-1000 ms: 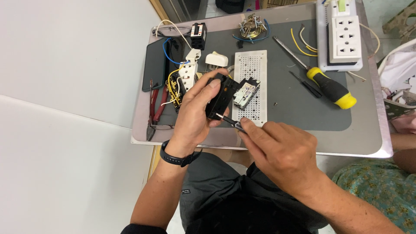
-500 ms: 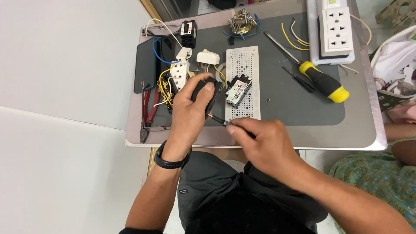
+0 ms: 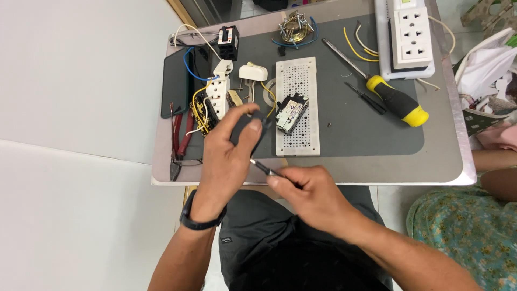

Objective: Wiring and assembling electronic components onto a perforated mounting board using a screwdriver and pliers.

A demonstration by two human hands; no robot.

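Observation:
My left hand [image 3: 229, 156] grips a small black electrical part [image 3: 249, 128] near the table's front edge, thumb on top. My right hand [image 3: 309, 194] pinches a thin screwdriver [image 3: 262, 168] whose tip touches the underside of that black part. Just right of the part lies a white perforated board [image 3: 298, 113] with a small black and white component [image 3: 291, 113] on it. A white socket module with yellow wires [image 3: 215, 99] lies just behind my left hand.
A grey mat [image 3: 355, 129] covers the small table. On it lie a yellow-and-black screwdriver [image 3: 396, 99], a thin black tool [image 3: 365, 98], red-handled pliers [image 3: 180, 134], a white power strip [image 3: 410, 35], a black phone [image 3: 175, 89] and a wire bundle [image 3: 293, 27]. Another person's arm [image 3: 495, 178] is at right.
The view has shifted slightly. My left hand has turned the black part and now covers more of it; the thin screwdriver stays against it.

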